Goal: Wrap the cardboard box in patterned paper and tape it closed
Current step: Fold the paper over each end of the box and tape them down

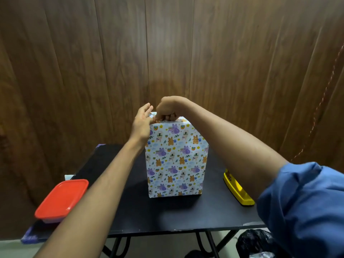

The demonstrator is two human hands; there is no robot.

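- Nearest the camera, a blue sleeve [305, 207] covers the right upper arm; both forearms reach forward over the black folding table [167, 215].
- At the table's left edge sits a container with a red lid [62, 199]; at the right edge lies a yellow tool [238, 190], probably a tape dispenser. It carries a small printed mark near its far end, too small to read.
- The cardboard box [176, 161] stands upright near the table's middle. The patterned paper, printed with bunnies, purple animals, rainbows and stars, covers the whole visible front, and no cardboard shows.
- At the top end, the left hand [142, 125] lies flat against the box's upper left corner with fingers straight, holding nothing.
- The right hand [167, 110] is curled over the top edge, fingers pinching or pressing the folded paper down.
- By my reading, the body is wrapped and the top flaps are being folded. Taping that end looks left to do; I cannot tell whether the bottom end is sealed.
- No writing or brand is legible anywhere.
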